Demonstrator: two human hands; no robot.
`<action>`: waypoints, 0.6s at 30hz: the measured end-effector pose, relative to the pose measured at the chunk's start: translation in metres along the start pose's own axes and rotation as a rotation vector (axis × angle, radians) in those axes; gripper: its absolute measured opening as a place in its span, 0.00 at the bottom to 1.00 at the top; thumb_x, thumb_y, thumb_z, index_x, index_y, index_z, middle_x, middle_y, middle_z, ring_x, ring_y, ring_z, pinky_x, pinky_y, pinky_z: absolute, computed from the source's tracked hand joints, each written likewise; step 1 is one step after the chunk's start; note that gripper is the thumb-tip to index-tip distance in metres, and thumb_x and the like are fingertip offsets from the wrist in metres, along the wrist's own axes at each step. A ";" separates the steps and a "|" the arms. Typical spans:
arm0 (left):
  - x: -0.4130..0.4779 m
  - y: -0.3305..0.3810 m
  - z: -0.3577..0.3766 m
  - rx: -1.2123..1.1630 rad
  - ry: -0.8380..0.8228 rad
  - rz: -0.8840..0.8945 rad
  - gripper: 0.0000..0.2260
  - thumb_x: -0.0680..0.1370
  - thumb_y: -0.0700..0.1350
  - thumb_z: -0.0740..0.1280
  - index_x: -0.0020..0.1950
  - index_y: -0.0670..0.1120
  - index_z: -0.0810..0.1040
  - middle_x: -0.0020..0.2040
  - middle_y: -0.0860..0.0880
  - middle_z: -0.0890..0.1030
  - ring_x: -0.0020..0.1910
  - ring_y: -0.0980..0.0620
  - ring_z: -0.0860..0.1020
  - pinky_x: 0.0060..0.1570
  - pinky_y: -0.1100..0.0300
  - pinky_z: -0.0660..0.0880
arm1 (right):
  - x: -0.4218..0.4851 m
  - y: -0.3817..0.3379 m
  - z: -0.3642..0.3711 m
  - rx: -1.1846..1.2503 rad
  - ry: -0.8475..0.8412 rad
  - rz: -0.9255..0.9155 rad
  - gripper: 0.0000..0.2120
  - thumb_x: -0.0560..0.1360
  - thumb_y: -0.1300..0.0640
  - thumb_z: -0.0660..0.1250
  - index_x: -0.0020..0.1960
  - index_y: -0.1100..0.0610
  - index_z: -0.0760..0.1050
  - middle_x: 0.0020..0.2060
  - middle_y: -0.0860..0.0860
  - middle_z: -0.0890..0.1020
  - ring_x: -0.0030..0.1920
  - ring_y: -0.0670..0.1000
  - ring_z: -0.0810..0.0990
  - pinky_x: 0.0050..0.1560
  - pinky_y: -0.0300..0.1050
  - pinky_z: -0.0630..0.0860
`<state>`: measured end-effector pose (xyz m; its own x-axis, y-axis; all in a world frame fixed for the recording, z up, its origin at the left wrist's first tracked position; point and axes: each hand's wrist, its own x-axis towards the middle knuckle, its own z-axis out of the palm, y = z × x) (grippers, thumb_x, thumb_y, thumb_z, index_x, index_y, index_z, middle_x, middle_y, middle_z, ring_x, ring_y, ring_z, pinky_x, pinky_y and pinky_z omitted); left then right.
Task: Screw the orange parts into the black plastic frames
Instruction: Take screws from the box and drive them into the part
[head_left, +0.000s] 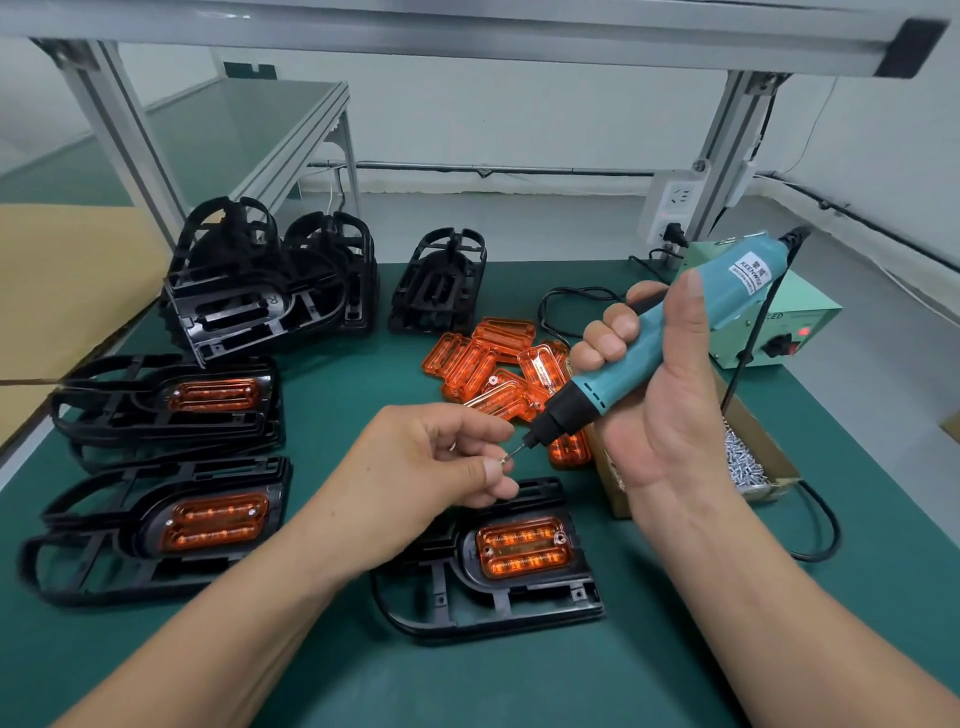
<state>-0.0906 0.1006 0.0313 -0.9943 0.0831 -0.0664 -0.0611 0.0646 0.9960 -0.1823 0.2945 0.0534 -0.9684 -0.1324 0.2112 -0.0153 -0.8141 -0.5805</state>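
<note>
Many screws (744, 460) lie in the cardboard box (618, 499); left hand (431, 467) pinches one screw (503, 460), right hand (660, 395) grips screwdriver (727, 301)

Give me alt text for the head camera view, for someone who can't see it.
A person's left hand pinches a screw against the bit of a teal electric screwdriver held in the right hand, above a black frame holding an orange part.

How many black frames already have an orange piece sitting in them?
3: the near frame at centre front, the left-front frame, and the left-rear frame behind it. The left two seem to top stacks, so more may be hidden.
</note>
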 end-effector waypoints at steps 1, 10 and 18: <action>0.000 0.000 0.000 0.004 0.000 0.001 0.13 0.79 0.31 0.72 0.60 0.45 0.85 0.48 0.44 0.88 0.48 0.45 0.89 0.46 0.60 0.84 | 0.000 0.000 0.000 -0.008 -0.017 0.005 0.17 0.76 0.42 0.74 0.50 0.55 0.78 0.36 0.49 0.73 0.34 0.47 0.73 0.38 0.42 0.76; 0.001 -0.006 0.003 0.004 0.004 -0.002 0.12 0.79 0.31 0.73 0.58 0.45 0.85 0.48 0.44 0.88 0.48 0.45 0.89 0.45 0.60 0.84 | 0.000 0.006 -0.003 0.029 0.055 0.024 0.14 0.81 0.44 0.71 0.51 0.55 0.76 0.36 0.49 0.72 0.34 0.46 0.72 0.37 0.42 0.75; 0.000 0.000 -0.001 -0.003 -0.045 -0.020 0.11 0.79 0.37 0.74 0.62 0.45 0.84 0.48 0.43 0.88 0.50 0.46 0.89 0.47 0.61 0.84 | 0.000 0.007 -0.006 0.094 0.145 0.043 0.17 0.81 0.41 0.72 0.50 0.55 0.77 0.36 0.48 0.73 0.33 0.46 0.72 0.36 0.41 0.76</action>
<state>-0.0904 0.0998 0.0311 -0.9880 0.1263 -0.0891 -0.0815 0.0639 0.9946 -0.1837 0.2925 0.0449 -0.9935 -0.0910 0.0681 0.0439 -0.8597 -0.5090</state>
